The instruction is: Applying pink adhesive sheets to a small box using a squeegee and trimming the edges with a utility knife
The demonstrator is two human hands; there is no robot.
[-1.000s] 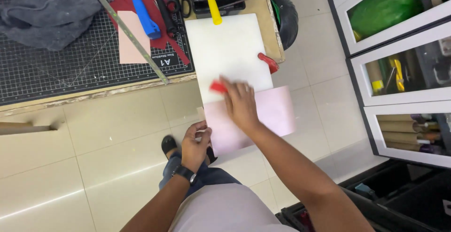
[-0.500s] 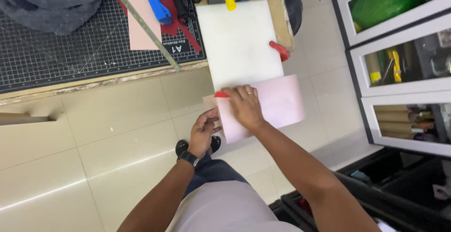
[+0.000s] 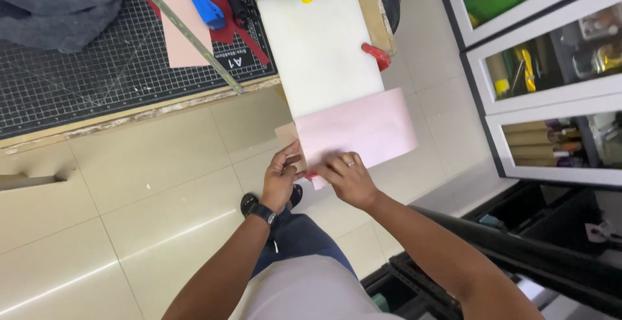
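Together, left hand [image 3: 280,178], right hand [image 3: 348,178], fingers pinching pink sheet [image 3: 359,129] edge

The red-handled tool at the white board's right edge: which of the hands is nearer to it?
Right. The right hand rests on the pink sheet, below the red-handled tool. The left hand grips the sheet's left corner, farther off. Neither touches the tool.

- Left hand [image 3: 283,178]: fingers curled, thumb and fingertips pinched together, a dark watch on the wrist.
- Right hand [image 3: 348,177]: palm down, fingers bent, a ring on one finger.
- Both forearms reach forward, the hands nearly touching.
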